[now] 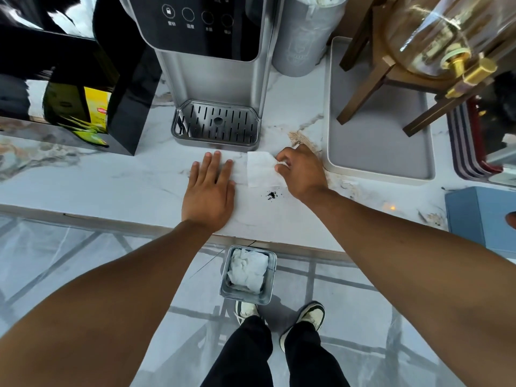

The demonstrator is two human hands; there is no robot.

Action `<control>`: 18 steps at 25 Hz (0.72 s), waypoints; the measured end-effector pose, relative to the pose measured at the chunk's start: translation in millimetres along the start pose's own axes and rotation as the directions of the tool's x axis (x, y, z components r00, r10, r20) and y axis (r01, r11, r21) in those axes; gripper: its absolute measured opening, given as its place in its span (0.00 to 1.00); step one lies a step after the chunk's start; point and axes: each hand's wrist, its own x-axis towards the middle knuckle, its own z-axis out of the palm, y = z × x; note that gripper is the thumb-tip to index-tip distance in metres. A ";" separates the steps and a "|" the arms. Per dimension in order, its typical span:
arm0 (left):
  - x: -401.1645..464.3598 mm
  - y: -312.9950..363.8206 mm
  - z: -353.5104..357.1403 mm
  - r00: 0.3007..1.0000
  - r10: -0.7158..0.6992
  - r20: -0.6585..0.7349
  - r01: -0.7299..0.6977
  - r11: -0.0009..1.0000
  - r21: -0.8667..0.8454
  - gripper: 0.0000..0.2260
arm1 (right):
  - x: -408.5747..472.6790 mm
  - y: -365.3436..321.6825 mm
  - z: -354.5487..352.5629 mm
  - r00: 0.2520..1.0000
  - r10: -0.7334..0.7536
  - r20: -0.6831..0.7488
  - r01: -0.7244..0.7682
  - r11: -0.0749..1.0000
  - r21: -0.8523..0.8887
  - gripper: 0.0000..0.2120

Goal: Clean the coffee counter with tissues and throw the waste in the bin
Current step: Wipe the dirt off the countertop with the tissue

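A white tissue (259, 170) lies flat on the marble counter (111, 182), in front of the water dispenser. My right hand (303, 170) pinches the tissue's right edge. Just below the tissue sits a small pile of dark coffee grounds (271, 194). My left hand (210, 191) rests flat on the counter to the left of the tissue, fingers spread, holding nothing. On the floor below the counter edge stands a small metal bin (269, 286) with crumpled white tissues (247, 270) inside.
A grey water dispenser with a drip tray (216, 125) stands behind the hands. A black organiser with tea bags (96, 113) is at the left. A grey tray (377, 152) holds a wooden stand and glass jar. A blue tissue box (480, 219) sits at the right.
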 end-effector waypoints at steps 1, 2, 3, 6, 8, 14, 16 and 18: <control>-0.1 0.0 0.9 1.000 -0.001 0.003 0.001 1.000 0.011 0.25 | 2.3 1.2 -0.3 1.000 0.008 -0.015 -0.008 1.000 0.027 0.08; -0.1 0.3 1.8 1.000 -0.004 0.009 0.004 1.000 0.024 0.26 | 4.7 2.0 -0.2 0.999 0.029 -0.040 -0.027 0.998 0.060 0.06; 0.5 1.1 2.8 1.000 -0.007 0.015 0.007 0.999 0.036 0.26 | 6.6 2.4 0.3 0.996 0.057 -0.069 -0.051 0.994 0.096 0.05; 1.6 0.7 4.1 1.000 -0.013 0.026 0.012 0.998 0.060 0.26 | 4.7 3.7 5.2 0.986 0.131 -0.105 -0.103 0.965 0.240 0.02; 0.6 -1.2 4.8 0.999 -0.017 0.030 0.014 0.997 0.070 0.26 | -4.4 4.0 9.8 0.988 0.122 -0.092 -0.087 0.946 0.312 0.02; 1.6 -2.5 5.4 0.998 -0.027 0.053 0.022 0.996 0.085 0.26 | -31.4 3.8 19.6 0.992 0.096 -0.087 -0.057 0.927 0.371 0.03; 1.9 -3.1 6.7 0.998 -0.023 0.055 0.019 0.996 0.087 0.26 | -38.7 3.8 20.4 0.992 0.105 -0.070 -0.070 0.922 0.381 0.02; 2.4 -3.9 5.2 0.998 -0.018 0.058 0.013 0.996 0.085 0.26 | -45.5 1.3 19.7 0.992 0.103 -0.073 -0.068 0.925 0.374 0.03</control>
